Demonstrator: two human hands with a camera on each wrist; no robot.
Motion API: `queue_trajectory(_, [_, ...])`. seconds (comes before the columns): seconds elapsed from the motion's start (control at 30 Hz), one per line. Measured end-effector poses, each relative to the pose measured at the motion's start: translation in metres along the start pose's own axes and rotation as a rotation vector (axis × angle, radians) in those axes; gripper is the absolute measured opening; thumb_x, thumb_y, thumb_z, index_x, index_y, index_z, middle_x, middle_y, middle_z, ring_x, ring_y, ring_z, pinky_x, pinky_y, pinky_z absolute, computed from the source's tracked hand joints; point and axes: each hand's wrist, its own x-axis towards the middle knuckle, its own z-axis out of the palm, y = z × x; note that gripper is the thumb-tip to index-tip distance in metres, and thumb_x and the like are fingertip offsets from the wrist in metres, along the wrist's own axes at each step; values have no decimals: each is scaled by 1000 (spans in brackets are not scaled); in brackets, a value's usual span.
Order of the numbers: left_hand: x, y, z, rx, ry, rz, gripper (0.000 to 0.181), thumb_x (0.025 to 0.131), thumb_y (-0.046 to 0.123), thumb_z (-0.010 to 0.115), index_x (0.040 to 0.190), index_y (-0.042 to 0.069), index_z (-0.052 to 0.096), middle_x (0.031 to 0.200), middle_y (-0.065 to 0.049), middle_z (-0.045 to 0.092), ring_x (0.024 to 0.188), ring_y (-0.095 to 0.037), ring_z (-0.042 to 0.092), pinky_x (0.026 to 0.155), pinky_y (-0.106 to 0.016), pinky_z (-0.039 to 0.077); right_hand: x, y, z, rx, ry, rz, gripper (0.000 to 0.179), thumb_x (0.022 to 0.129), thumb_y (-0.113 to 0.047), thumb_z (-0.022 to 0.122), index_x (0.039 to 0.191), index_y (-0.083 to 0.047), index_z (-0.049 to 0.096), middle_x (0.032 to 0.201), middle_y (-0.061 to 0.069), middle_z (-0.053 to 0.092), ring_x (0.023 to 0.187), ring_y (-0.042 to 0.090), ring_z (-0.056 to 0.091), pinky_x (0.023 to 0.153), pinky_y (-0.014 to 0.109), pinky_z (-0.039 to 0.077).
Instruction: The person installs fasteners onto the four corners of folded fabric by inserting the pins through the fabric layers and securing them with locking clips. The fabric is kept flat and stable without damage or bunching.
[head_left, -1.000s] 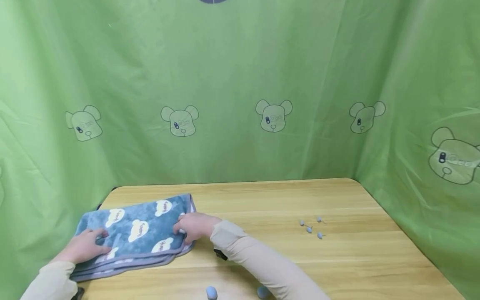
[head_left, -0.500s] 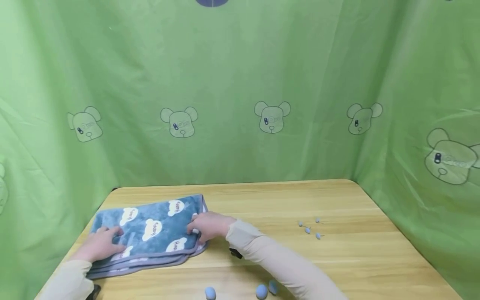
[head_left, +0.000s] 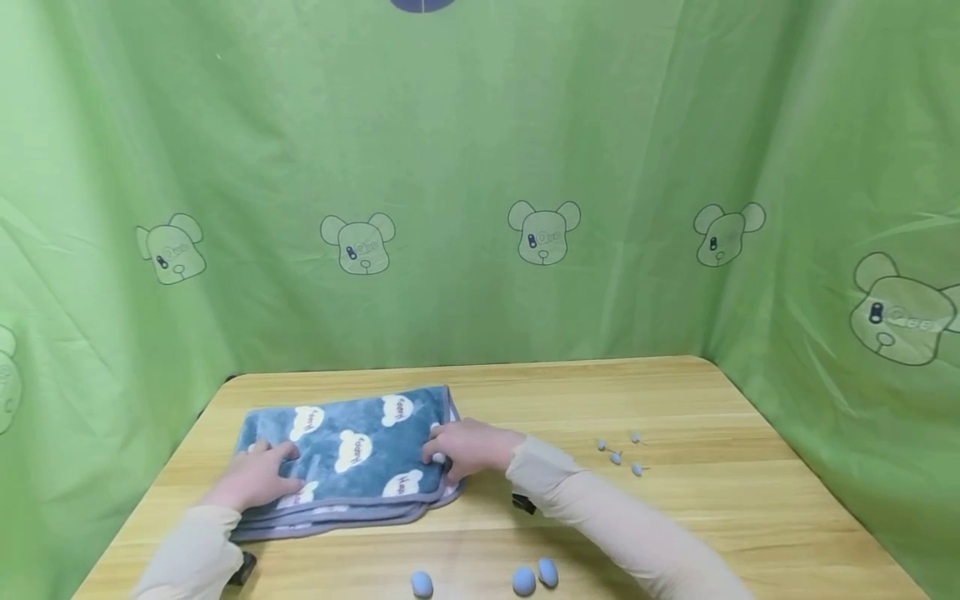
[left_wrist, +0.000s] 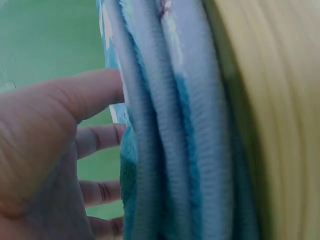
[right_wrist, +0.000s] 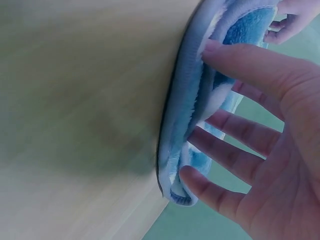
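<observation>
A folded teal fleece blanket (head_left: 330, 467) with white bear-head prints and grey binding lies on the left half of the table. My left hand (head_left: 258, 477) rests on its left side with fingers spread. In the left wrist view, the fingertips press the top fold of the stacked blanket edges (left_wrist: 170, 125). Against the right side, my right hand (head_left: 474, 447) touches the blanket with spread, slightly bent fingers. The right wrist view shows its thumb and fingertips along the layered blanket edge (right_wrist: 175, 115).
Three blue egg-shaped pieces, one of them this piece (head_left: 422, 583), lie near the table's front edge. Several smaller blue pieces with thin stems (head_left: 616, 457) are on the right half of the wooden table (head_left: 570, 392). A green bear-print curtain (head_left: 450, 317) surrounds the far sides.
The folded blanket has slid to the right across the table, with both hands moving along at its sides. It keeps its folded shape.
</observation>
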Motion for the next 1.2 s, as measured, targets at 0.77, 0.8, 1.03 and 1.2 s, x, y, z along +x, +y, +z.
queue_trajectory(0.77, [30,90,17,-66,1,-23,46,78,35,76,116,13,62,116,-28,52,105,-55,49,82,-66,46,-90,48,12,112,75,118,41,74,-18,79,113,-21,68,121,1,64,113,21,60,95,45,49])
queue_trajectory(0.8, [31,93,18,-66,2,-20,46,78,35,76,116,13,62,116,-28,52,105,-55,49,82,-65,46,-94,49,12,124,81,121,41,74,-17,79,113,-21,68,120,1,64,112,21,60,94,46,49])
queue_trajectory(1.03, [38,118,25,-74,-2,-8,46,78,36,77,115,14,62,119,-28,52,108,-55,48,82,-65,47,-121,59,17,120,117,122,39,73,-16,79,110,-19,68,115,0,65,108,21,62,91,45,51])
queue_trajectory(1.2, [42,136,30,-71,4,-4,46,79,38,76,117,15,62,124,-28,51,110,-53,47,79,-64,49,-141,67,21,131,141,135,39,71,-15,79,108,-20,69,115,0,65,108,24,62,87,47,50])
